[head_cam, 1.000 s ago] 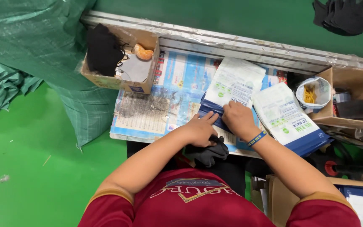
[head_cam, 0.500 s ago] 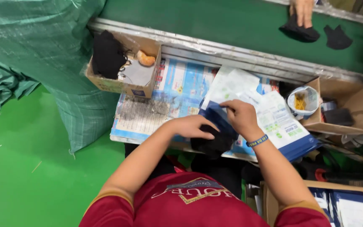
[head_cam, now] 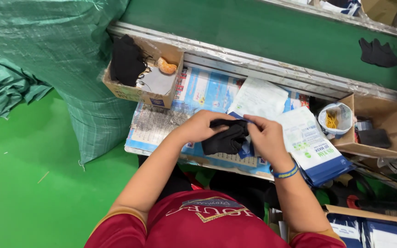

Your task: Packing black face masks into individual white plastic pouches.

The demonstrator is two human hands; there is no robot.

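Green flooring surrounds a low work surface (head_cam: 161,124) covered with printed blue and white sheets, set against a green conveyor belt (head_cam: 263,32). Over the middle of this surface the left hand (head_cam: 201,127) and right hand (head_cam: 265,138) meet on a bundle of black masks (head_cam: 224,140), both hands curled around it; the left grips its upper left edge, and the right pinches the right end, where a blue and white pouch (head_cam: 246,149) seems to sit against the bundle, though the fingers hide how it is held. A stack of white and blue pouches (head_cam: 315,147) lies just right of the hands. At the back left stands a cardboard box (head_cam: 141,94) holding more black masks and an orange piece of food. To the right, another cardboard box (head_cam: 382,133) holds a white cup (head_cam: 334,120).
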